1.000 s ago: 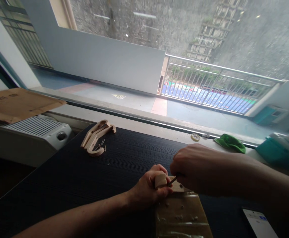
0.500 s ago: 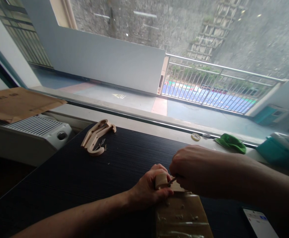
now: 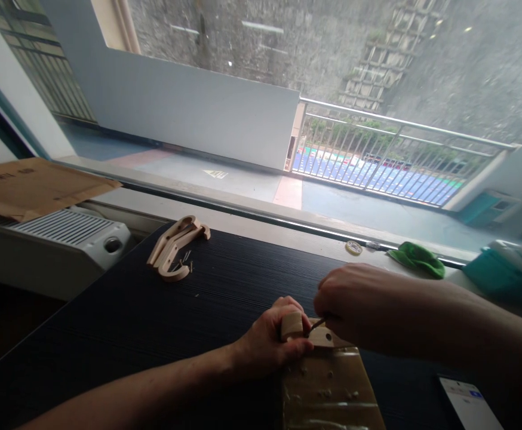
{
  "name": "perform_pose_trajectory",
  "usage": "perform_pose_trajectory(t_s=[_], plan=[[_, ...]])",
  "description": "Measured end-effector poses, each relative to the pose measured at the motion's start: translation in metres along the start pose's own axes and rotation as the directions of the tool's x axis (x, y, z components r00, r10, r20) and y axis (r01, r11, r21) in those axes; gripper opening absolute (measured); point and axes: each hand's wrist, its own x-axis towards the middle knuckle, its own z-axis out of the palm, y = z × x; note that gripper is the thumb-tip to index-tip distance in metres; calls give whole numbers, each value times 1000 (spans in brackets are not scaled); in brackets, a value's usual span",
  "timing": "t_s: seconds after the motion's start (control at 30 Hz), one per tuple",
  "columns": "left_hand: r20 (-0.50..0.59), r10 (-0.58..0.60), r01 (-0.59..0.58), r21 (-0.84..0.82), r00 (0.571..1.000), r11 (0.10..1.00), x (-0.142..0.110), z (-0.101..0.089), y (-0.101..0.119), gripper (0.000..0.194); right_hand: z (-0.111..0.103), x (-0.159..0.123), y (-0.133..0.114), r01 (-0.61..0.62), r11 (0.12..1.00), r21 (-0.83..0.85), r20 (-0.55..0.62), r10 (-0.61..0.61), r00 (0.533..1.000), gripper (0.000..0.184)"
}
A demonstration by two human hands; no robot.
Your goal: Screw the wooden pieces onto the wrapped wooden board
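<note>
My left hand (image 3: 276, 334) is wrapped round the curved end of a pale wooden hook (image 3: 292, 326), which rests across a tape-covered cardboard box (image 3: 328, 394). A dark hole shows in the hook's flat part. My right hand (image 3: 344, 298) is closed on a thin metal tool (image 3: 318, 323), perhaps a screwdriver or hex key; most of it is hidden in the fist. Its tip meets the hook beside my left fingers. Farther off on the dark table, several similar wooden hooks (image 3: 171, 254) lie together, with loose screws (image 3: 186, 261) beside them.
A phone (image 3: 467, 401) lies on the table at the right. On the window sill are a roll of tape (image 3: 353, 248), a green cloth (image 3: 415, 259) and a teal container (image 3: 489, 272). A brown envelope (image 3: 41, 185) covers part of a white radiator (image 3: 77, 230) at the left.
My right hand has shifted slightly to the right and turned with the tool, uncovering the hole in the hook. The left hand keeps its hold, almost unmoved.
</note>
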Motion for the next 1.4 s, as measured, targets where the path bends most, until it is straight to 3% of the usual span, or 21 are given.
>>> perform_pose_trajectory(t_s=[0.53,0.8,1.0,1.2,1.4], plan=[[28,-20,21,-20,999,1000,0,1,3,13,-5,-3,-9,10,1000,19,25,-10,1000,18],[47,2,-4,29,999,1000,0,-3,-3,17,-1,3,-9,47,999,-18,-72,-49,996,23],[89,39,-48,99,995,994,0,-5,-1,24,-2,5,-9,34,999,-36,-7,-34,999,19],[165,112,-114,-1,980,994,0,-12,-2,30,-6,5,-10,46,997,-56,33,-44,998,19],[183,88,-80,-49,979,996,2,-15,-1,23,-6,4,-10,40,998,-47,40,-38,998,22]])
